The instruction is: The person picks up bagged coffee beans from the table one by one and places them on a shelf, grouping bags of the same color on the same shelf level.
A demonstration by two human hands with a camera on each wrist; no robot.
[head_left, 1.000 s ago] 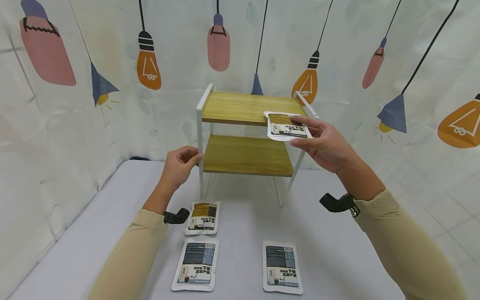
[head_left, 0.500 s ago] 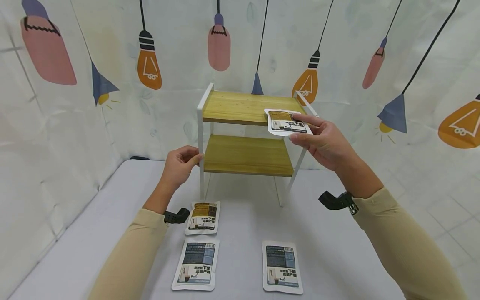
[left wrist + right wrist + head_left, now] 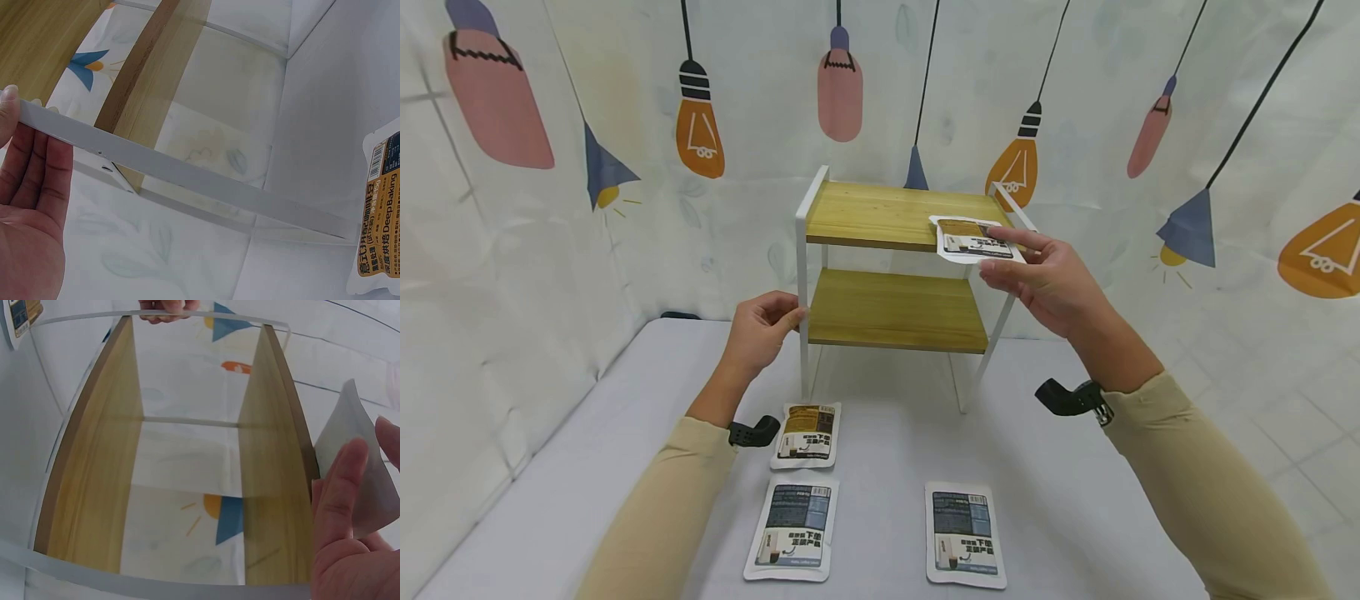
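My right hand [image 3: 1045, 283] holds a white coffee pouch [image 3: 962, 242] with a brown label, thumb below and fingers on top, at the front right edge of the upper board [image 3: 887, 204] of a two-tier shelf. In the right wrist view the pouch's plain underside [image 3: 353, 456] faces the camera beside that board. My left hand [image 3: 763, 333] pinches the shelf's white front-left leg [image 3: 802, 358]; the left wrist view shows thumb and fingers on either side of the leg [image 3: 162, 159]. The lower board [image 3: 895, 312] carries nothing.
On the white table [image 3: 865, 500], another brown-label pouch [image 3: 807, 437] lies before the shelf's left leg. Nearer lie two blue-label pouches, one left [image 3: 793, 529] and one right [image 3: 965, 533]. A lamp-patterned curtain [image 3: 745, 225] hangs behind.
My right hand has shifted slightly up and left, and the pouch's near edge has risen, so it lies flatter over the upper board's edge. The left hand stays on the leg.
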